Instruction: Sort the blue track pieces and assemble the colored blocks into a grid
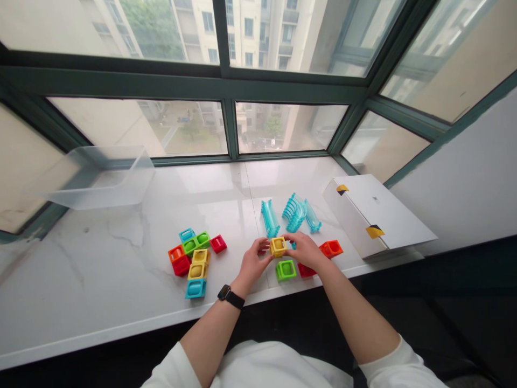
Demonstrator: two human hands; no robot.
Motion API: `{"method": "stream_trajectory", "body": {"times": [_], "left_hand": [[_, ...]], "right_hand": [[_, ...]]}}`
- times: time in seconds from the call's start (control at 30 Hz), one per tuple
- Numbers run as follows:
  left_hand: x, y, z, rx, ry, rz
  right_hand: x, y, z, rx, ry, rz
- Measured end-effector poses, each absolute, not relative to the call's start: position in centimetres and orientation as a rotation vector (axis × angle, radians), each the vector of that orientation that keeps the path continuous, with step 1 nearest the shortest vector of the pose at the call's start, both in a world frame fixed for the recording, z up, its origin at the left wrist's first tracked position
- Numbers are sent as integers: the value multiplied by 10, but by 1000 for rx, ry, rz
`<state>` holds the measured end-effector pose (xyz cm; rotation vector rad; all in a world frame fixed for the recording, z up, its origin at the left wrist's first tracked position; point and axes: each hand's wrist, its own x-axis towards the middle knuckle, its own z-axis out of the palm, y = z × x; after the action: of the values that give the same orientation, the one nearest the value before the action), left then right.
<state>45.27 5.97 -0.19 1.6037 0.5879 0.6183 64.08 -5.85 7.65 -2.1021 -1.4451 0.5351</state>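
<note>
Between my two hands is a yellow toy block [278,247] with a rounded hollow in its face. My left hand [255,262] grips its left side, and my right hand [304,249] has its fingers at the right side. Just below lies a green block [286,270]. A red block [307,270] is partly hidden under my right forearm, with an orange-red block [331,248] beyond it. Behind my hands rest translucent blue track pieces: a straight one [270,218], a curved one [294,212] and a narrower one [312,216].
Left of my hands sit several blocks in a cluster, among them a yellow block [197,271], a blue block [196,289] and a red block [218,244]. A clear plastic bin [109,188] stands far left. A white box [383,207] is at right, before the windows.
</note>
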Motion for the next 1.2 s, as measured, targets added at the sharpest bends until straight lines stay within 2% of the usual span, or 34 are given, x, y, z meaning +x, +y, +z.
{"method": "stream_trajectory", "body": {"times": [1.2], "left_hand": [[452, 61, -8, 1898, 508, 645]], "right_hand": [[643, -60, 78, -2103, -1564, 510]]}}
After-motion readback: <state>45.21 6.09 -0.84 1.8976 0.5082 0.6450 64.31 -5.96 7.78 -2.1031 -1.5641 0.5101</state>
